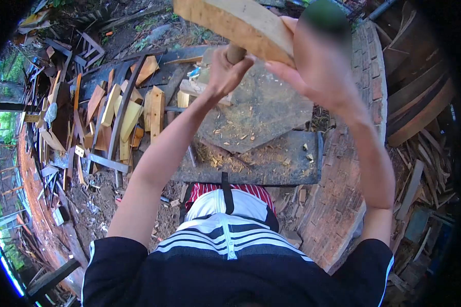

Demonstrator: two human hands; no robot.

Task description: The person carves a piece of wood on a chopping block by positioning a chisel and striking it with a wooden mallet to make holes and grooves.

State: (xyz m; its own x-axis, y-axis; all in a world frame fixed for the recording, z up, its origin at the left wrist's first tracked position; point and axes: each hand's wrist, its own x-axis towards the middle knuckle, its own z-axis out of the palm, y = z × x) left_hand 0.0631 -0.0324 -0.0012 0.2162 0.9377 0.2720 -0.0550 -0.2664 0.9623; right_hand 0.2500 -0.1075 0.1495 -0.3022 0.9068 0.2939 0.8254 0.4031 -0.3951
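My left hand (224,71) is closed around a round wooden handle (235,54), raised at the top of the view. Directly above it is a long, pale, slightly curved wooden block (241,24). The frame does not show whether handle and block are joined. My right hand (317,71) grips the block's right end, with the thumb below and fingers above. A blurred patch hides part of that hand's upper side. Beneath both hands lies a flat grey slab (261,110), scattered with wood chips.
Cut wooden pieces (130,115) lean in a row on the left. A small light wood block (189,94) sits at the slab's left edge. A curved brick ledge (338,174) runs along the right. Scrap wood (427,163) is heaped beyond it.
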